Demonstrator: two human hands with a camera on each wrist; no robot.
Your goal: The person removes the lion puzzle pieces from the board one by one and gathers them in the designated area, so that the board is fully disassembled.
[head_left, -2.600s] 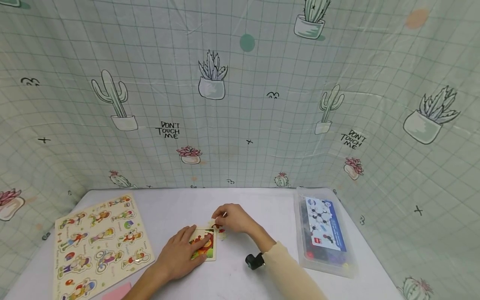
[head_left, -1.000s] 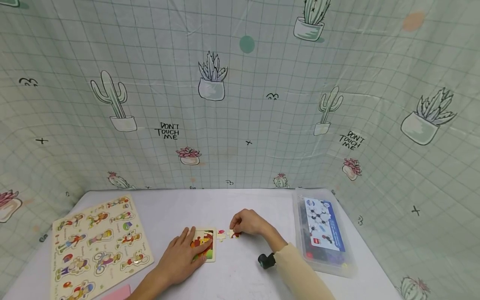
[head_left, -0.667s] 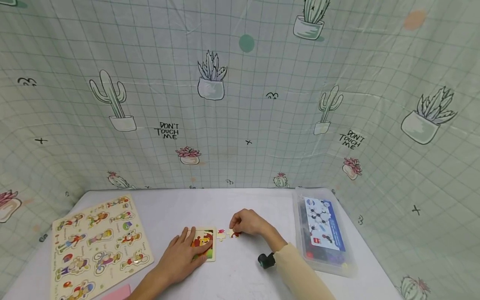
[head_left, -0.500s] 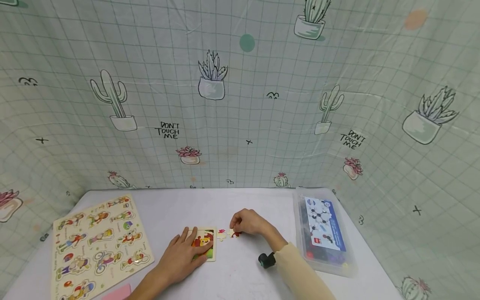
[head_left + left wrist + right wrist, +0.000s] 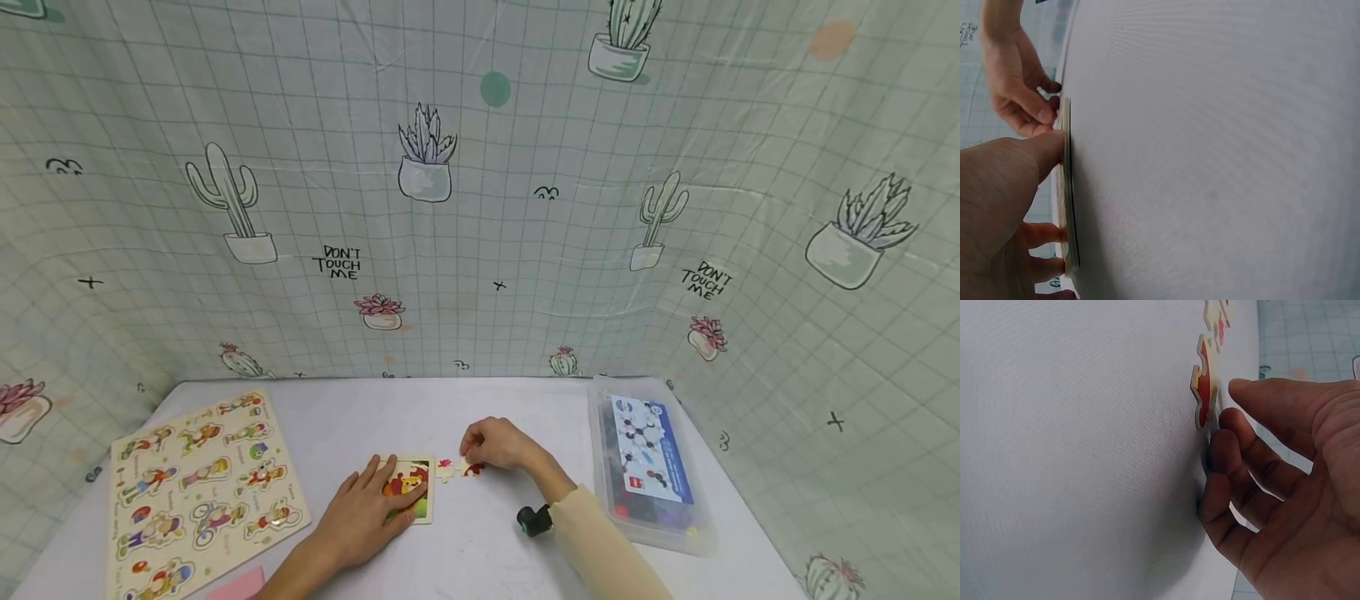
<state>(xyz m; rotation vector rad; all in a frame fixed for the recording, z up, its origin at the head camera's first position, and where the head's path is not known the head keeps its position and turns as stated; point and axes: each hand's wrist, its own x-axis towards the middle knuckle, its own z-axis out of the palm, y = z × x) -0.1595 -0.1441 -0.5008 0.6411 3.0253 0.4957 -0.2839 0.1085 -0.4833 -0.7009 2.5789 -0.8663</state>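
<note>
My left hand (image 5: pixel 358 518) rests with spread fingers on a small framed jigsaw puzzle (image 5: pixel 429 510), which shows a yellow bear figure. In the left wrist view its thumb and fingertips touch the board. Right of the frame lies a pale jigsaw piece (image 5: pixel 445 471) with a pink figure. Beside that lies a red-and-cream jigsaw piece (image 5: pixel 1204 384), flat on the table. My right hand (image 5: pixel 497 444) is at this piece's right end, fingers loosely curled; in the right wrist view the thumb stands apart from it. Whether a fingertip touches the piece I cannot tell.
A large wooden board with cartoon figures (image 5: pixel 202 492) lies at the left, a pink object (image 5: pixel 237 585) by its lower edge. At the right is a clear plastic case (image 5: pixel 651 467) with a blue-and-white label. A black camera (image 5: pixel 534 521) sits at the right wrist.
The right hand moved right from the puzzle frame's upper corner, and the red-and-cream piece now lies farther right, clear of the pink one. Over the last second both hands stayed nearly still.
</note>
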